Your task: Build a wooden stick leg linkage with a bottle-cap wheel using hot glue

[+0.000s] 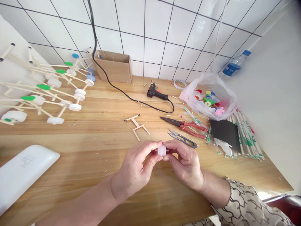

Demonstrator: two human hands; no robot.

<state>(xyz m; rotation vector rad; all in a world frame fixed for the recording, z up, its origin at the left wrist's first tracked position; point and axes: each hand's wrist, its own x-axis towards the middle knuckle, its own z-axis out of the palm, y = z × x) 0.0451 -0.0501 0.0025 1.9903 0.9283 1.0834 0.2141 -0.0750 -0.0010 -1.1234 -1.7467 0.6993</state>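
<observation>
White round plastic cap (162, 150) was pinched between the fingertips of left hand (135, 169) and right hand (185, 163), seemingly to steady it above the pale wooden table (98, 131); a small wooden stick frame (137, 124) lay beyond

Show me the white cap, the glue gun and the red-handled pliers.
white cap (162, 150), head view, side facing the camera.
glue gun (155, 93), head view, black body.
red-handled pliers (180, 125), head view, pivot.

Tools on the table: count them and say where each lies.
3: glue gun near the back wall, red-handled pliers right of centre, snips just in front of them. The bag may hide others.
</observation>
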